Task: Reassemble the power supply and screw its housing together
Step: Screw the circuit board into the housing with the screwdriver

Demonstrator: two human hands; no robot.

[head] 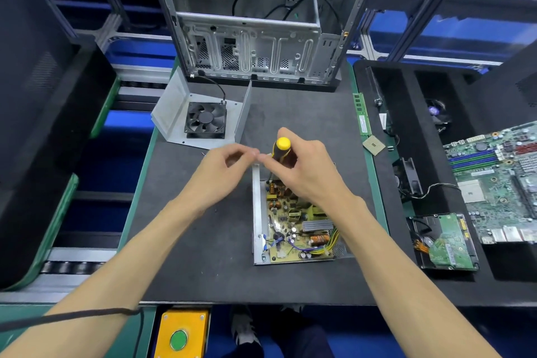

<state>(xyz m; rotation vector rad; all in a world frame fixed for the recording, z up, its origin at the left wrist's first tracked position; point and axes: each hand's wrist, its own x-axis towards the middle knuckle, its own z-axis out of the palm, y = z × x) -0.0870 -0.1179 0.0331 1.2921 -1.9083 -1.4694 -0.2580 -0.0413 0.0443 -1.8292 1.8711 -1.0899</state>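
**A:** What have I got in the right hand (302,171)?

**B:** The screwdriver (281,151). Your fingers are wrapped round its black and yellow handle, yellow cap up, shaft running almost straight down from your fist into the far left corner of the open power supply (293,221).

**A:** And my left hand (225,167)?

**B:** Fingers curled, thumb and fingertips pinched together just beside the handle, nearly touching your right fingers. If there's a screw in that pinch I can't make it out; too small.

**A:** Where does the box sit from my fingers?

**B:** Directly under and toward me from the right hand, on the dark mat (203,235). Its long side runs away from me, circuit board (290,224) showing, metal wall along the left. The tip goes down just inside that wall, though my hand hides where it lands.

**A:** The lid?

**B:** The cover with the fan (205,120) lies well beyond my left fingers, off to the left, apart from the box. I'd judge the left hand nearer for fetching it, once the board is fixed
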